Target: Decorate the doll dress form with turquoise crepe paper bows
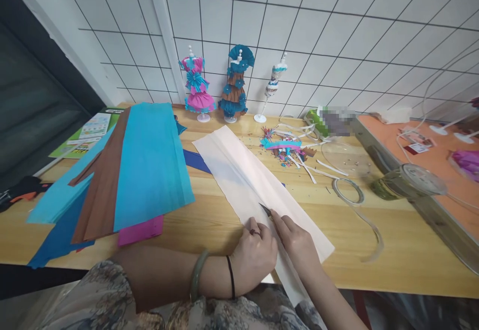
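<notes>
A long sheet of pale pink crepe paper [224, 160] lies slantwise across the table in front of me, with a lengthwise fold or slit along its middle. My left hand [255, 260] is closed, its fingertips pinching the paper close to the near end. Just to its right, my right hand [297, 242] grips a craft knife [265, 209], whose dark pointed blade rests on the paper and points away from me. Most of the knife's handle is hidden in the fingers. The paper's near end hangs over the table edge.
Folded blue and brown crepe paper [149, 165] is piled at the left. Three small dress forms [230, 90] stand by the wall. Paper scraps [284, 148], a tape roll [348, 191] and a jar [407, 182] lie to the right. A black-and-orange tool [22, 190] is far left.
</notes>
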The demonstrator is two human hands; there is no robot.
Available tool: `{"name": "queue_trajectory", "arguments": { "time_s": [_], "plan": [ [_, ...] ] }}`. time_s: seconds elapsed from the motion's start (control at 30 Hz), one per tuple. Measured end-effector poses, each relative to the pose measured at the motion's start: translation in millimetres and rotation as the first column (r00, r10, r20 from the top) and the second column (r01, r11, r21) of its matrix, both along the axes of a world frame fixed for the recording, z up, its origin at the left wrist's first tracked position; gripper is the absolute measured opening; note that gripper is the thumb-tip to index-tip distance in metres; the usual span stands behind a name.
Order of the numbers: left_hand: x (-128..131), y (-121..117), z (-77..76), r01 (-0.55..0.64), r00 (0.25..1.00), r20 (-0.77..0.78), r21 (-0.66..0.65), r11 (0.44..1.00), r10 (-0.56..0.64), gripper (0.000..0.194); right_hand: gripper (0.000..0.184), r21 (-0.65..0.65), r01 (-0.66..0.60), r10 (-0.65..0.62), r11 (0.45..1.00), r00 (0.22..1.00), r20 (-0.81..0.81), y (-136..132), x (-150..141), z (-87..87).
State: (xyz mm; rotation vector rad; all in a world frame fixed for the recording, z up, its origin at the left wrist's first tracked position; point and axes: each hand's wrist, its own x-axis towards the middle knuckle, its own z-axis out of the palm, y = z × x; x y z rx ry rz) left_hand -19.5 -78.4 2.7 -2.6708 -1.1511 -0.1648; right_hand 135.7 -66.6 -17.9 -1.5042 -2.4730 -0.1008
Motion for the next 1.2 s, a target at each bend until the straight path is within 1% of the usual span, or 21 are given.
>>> {"name": "queue_trajectory", "arguments": {
  "time_s": [0.13, 0.2, 0.23, 0.27, 0.33, 0.4, 0.47, 0.57, 0.63, 0.7, 0.77, 0.8, 0.83, 0.87, 0.93, 0.97, 1.0, 1.03, 1.07, 1.1, 1.2],
  "plan": [
    [-0.8, 0.0, -0.6, 0.02, 1.0, 0.003, 0.02, 1.0, -0.02, 0.022, 0.037, 0.06, 0.042, -0.044, 0.997, 0.999, 0.026, 1.5, 8.4, 4.1],
    [-1.3, -0.4, -1.2, 0.023, 1.0, -0.004, 0.019, 1.0, -0.023, 0.022, 0.035, 0.082, 0.1, -0.098, 0.992, 0.995, -0.023, 0.2, 14.1, 10.7],
    [-1.4, -0.5, -1.4, 0.024, 1.0, -0.012, 0.013, 1.0, -0.024, 0.022, 0.036, 0.067, 0.13, -0.125, 0.989, 0.989, -0.075, -1.3, 17.2, 14.7],
    [-1.5, -0.5, -1.5, 0.025, 0.999, -0.022, 0.005, 1.0, -0.025, 0.022, 0.036, 0.032, 0.16, -0.154, 0.987, 0.978, -0.141, -3.5, 20.3, 18.8],
    [-1.3, -0.2, -2.0, 0.02, 0.999, -0.037, -0.008, 1.0, -0.02, 0.022, 0.036, -0.091, 0.206, -0.224, 0.974, 0.936, -0.273, -8.7, 26.1, 25.6],
    [-0.6, 0.4, -2.9, 0.018, 0.999, -0.038, -0.009, 1.0, -0.018, 0.021, 0.037, -0.217, 0.209, -0.275, 0.954, 0.897, -0.346, -13.2, 30.3, 29.1],
    [0.3, 0.8, -3.3, 0.015, 0.999, -0.029, -0.007, 1.0, -0.015, 0.02, 0.039, -0.276, 0.169, -0.262, 0.946, 0.9, -0.349, -14.8, 32.4, 28.7],
    [-1.0, 0.0, 1.0, 0.032, 0.999, -0.01, 0.0, 0.999, -0.032, 0.02, 0.037, -0.247, 0.09, -0.157, 0.965, 0.951, -0.266, -11.1, 33.2, 24.5],
    [-5.7, -0.4, 10.2, 0.095, 0.995, 0.006, -0.016, 0.995, -0.095, 0.02, 0.034, -0.196, 0.064, -0.099, 0.979, 0.98, -0.174, -7.0, 34.0, 23.0],
    [-13.8, 1.7, 24.1, 0.227, 0.974, 0.039, -0.083, 0.97, -0.225, 0.019, 0.033, -0.174, 0.028, -0.046, 0.984, 0.994, -0.099, -3.9, 35.9, 24.3],
    [-23.7, 9.1, 38.5, 0.394, 0.918, 0.115, -0.18, 0.901, -0.378, 0.018, 0.033, -0.197, -0.01, -0.008, 0.98, 0.996, -0.089, -2.5, 38.6, 28.2],
    [-28.6, 15.6, 43.9, 0.455, 0.889, 0.162, -0.225, 0.862, -0.427, 0.024, 0.033, -0.226, -0.024, -0.001, 0.974, 0.994, -0.109, -2.2, 39.8, 30.9],
    [-33.1, 23.9, 47.2, 0.479, 0.875, 0.216, -0.259, 0.839, -0.433, 0.033, 0.033, -0.26, -0.032, -0.005, 0.965, 0.99, -0.138, -2.1, 40.5, 33.8],
    [-37.0, 34.0, 47.9, 0.471, 0.877, 0.253, -0.275, 0.838, -0.409, 0.04, 0.033, -0.299, -0.033, -0.018, 0.954, 0.986, -0.167, -1.9, 40.6, 36.7],
    [-43.1, 58.0, 41.6, 0.364, 0.912, 0.287, -0.243, 0.899, -0.292, 0.041, 0.033, -0.375, -0.026, -0.058, 0.927, 0.976, -0.21, -1.6, 39.1, 42.0],
    [-45.4, 70.5, 35.5, 0.26, 0.94, 0.278, -0.216, 0.941, -0.196, 0.041, 0.033, -0.407, -0.021, -0.076, 0.913, 0.972, -0.221, -1.4, 37.8, 44.1],
    [-47.4, 82.3, 28.4, 0.153, 0.961, 0.257, -0.206, 0.967, -0.097, 0.043, 0.033, -0.431, -0.02, -0.088, 0.902, 0.97, -0.229, -1.4, 36.6, 45.8],
    [-49.0, 92.8, 21.2, 0.082, 0.971, 0.235, -0.199, 0.977, -0.034, 0.044, 0.033, -0.45, -0.022, -0.094, 0.893, 0.968, -0.234, -1.6, 35.8, 47.0],
    [-50.4, 101.3, 14.6, 0.036, 0.977, 0.212, -0.199, 0.979, 0.007, 0.043, 0.033, -0.467, -0.026, -0.097, 0.884, 0.967, -0.238, -2.0, 35.8, 47.9],
    [-51.6, 107.7, 9.2, 0.02, 0.981, 0.191, -0.201, 0.979, 0.02, 0.043, 0.033, -0.484, -0.029, -0.1, 0.875, 0.966, -0.239, -2.7, 36.8, 48.6],
    [-53.7, 115.6, 1.2, -0.003, 0.985, 0.166, -0.199, 0.98, 0.036, 0.041, 0.035, -0.534, -0.022, -0.131, 0.845, 0.96, -0.247, -5.4, 46.1, 51.4]
  ]
}}
